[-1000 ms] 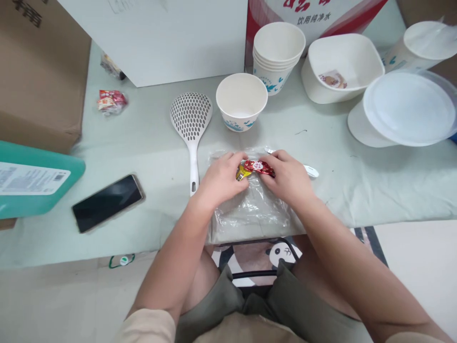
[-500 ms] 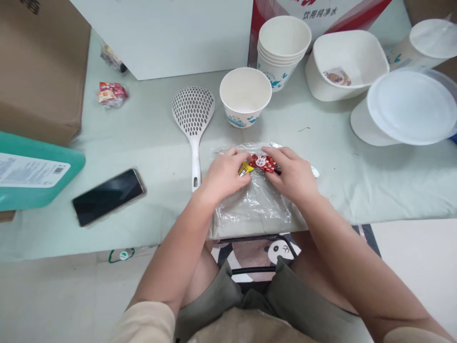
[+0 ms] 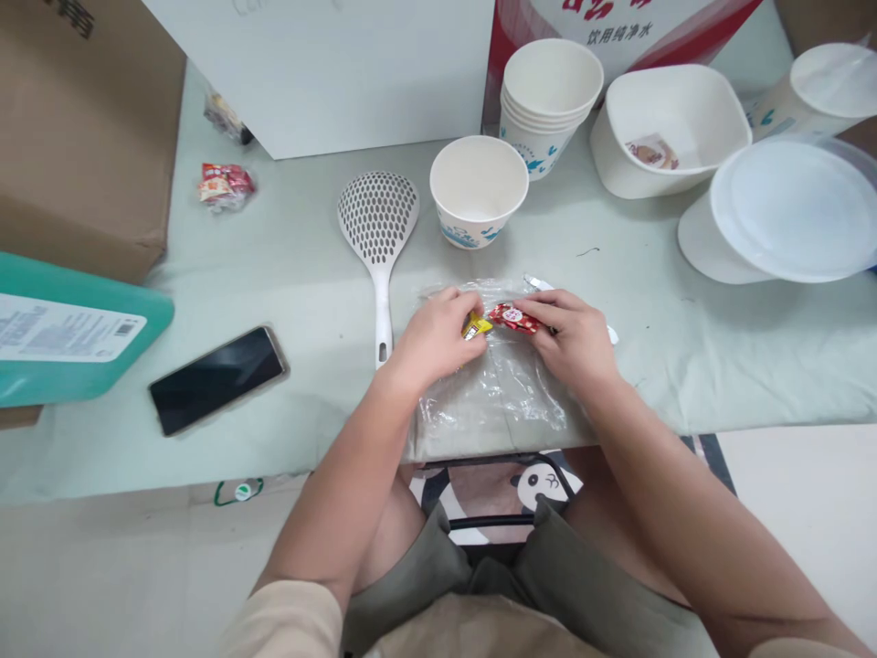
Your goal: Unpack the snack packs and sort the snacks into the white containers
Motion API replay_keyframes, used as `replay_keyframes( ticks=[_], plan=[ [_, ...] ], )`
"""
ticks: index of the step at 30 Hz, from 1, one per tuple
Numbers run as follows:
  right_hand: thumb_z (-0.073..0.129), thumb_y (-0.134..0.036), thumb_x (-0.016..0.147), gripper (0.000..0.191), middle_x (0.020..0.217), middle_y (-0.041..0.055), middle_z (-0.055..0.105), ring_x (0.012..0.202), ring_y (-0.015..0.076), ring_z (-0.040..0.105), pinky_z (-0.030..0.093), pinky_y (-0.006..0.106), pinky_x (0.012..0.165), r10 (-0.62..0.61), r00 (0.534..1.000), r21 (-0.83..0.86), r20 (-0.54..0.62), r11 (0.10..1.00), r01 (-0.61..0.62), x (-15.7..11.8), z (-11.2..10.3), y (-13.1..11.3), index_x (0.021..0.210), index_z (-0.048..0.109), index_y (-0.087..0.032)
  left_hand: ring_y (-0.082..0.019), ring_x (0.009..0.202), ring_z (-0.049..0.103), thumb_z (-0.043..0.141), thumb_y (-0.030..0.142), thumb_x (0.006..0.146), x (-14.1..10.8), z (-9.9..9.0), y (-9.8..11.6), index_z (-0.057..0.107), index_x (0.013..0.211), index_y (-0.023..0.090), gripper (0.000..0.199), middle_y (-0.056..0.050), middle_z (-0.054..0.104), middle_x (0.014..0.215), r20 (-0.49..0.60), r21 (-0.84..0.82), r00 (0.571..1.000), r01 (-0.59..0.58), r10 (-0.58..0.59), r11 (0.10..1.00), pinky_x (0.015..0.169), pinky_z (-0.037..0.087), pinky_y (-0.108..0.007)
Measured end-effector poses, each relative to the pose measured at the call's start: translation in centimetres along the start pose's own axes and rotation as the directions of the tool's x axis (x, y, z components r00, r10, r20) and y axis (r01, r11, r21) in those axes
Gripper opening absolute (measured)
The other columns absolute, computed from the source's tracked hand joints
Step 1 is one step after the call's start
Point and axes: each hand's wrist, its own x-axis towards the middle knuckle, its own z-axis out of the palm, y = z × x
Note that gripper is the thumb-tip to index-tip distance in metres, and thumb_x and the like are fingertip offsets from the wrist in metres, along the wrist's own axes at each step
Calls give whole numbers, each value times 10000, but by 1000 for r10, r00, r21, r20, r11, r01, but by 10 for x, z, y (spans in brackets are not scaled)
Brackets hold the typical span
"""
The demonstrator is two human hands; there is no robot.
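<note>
- Head view: a teal jug (image 3: 61, 352) is sitting on the pale green tabletop (image 3: 308, 274), near a dark-screened smartphone (image 3: 217, 379).
- A white perforated skimmer (image 3: 379, 219) is lying just beside the left hand (image 3: 438, 334).
- The left hand's grip is pinching a yellow-wrapped snack (image 3: 478, 325), thumb and fingers nearly together, over a flat clear plastic bag (image 3: 490, 393).
- A white paper bowl (image 3: 478, 183) is standing beyond the hands.
- The right hand's (image 3: 579, 338) grip is holding a red-wrapped snack (image 3: 515, 318) between thumb and fingertips, just beside the yellow one; a white utensil (image 3: 538, 284) is lying partly under this hand.
- Farther right, a white rectangular tub (image 3: 671, 128) is standing.
</note>
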Motion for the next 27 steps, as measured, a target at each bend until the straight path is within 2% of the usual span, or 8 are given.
replay_keyframes(
  ticks=[4,9,12,15,17,20,24,27],
  plan=[
    [577,-101,808,414,1076,55,811,1004,237,768,614,438,945,73,994,96,-76,993,-66,1,-1,2,1053,855,-286,-185,798,589,643,149,788,0,0,0,647,937,207,160,-33,597,958,0,-17,1000,4,-4,1000,723,450,-327],
    [657,-120,759,384,1080,55,814,1008,246,774,633,435,908,213,972,274,-101,945,-178,3,-6,7,1048,850,-283,-180,786,584,635,141,801,-1,-3,1,656,926,203,142,-38,613,976,18,-20,1000,20,-20,1000,743,452,-337],
    [717,-204,775,286,1045,48,822,979,251,783,649,433,853,381,914,472,-136,836,-278,8,-5,12,1022,841,-277,-180,781,586,639,140,803,-1,-4,3,661,927,207,142,-36,612,965,22,-16,999,31,-31,999,736,452,-335],
    [723,-277,794,234,1026,43,825,949,246,790,661,418,785,492,850,650,-187,711,-268,13,-1,19,1002,827,-269,-179,774,591,647,146,805,-1,-4,3,663,930,208,141,-37,607,970,29,-24,999,43,-43,999,729,455,-334],
    [713,-294,805,228,1013,41,823,931,245,791,664,413,739,496,843,680,-208,693,-240,16,0,23,1004,820,-269,-179,765,588,658,147,800,-1,-4,2,660,923,212,139,-37,609,972,30,-20,999,45,-45,999,717,453,-334],
    [707,-276,811,229,987,29,815,916,241,787,657,400,696,468,858,672,-212,707,-219,17,-3,26,1015,813,-284,-180,758,583,664,141,797,-1,-2,1,657,919,214,142,-42,621,987,24,-9,999,38,-38,999,729,464,-342],
    [720,-239,785,231,978,25,809,919,234,784,645,389,718,466,852,678,-241,708,-196,14,-9,24,990,817,-283,-195,801,602,643,133,806,-1,-1,2,666,945,209,160,-56,630,1017,16,8,1000,23,-23,1000,774,484,-354],
    [735,-200,758,233,991,19,816,937,223,785,638,382,773,476,843,695,-251,694,-185,20,-14,11,956,828,-280,-209,828,611,636,137,808,-1,-2,2,668,957,210,169,-59,629,1011,25,18,999,22,-23,1000,775,482,-357]
  ],
)
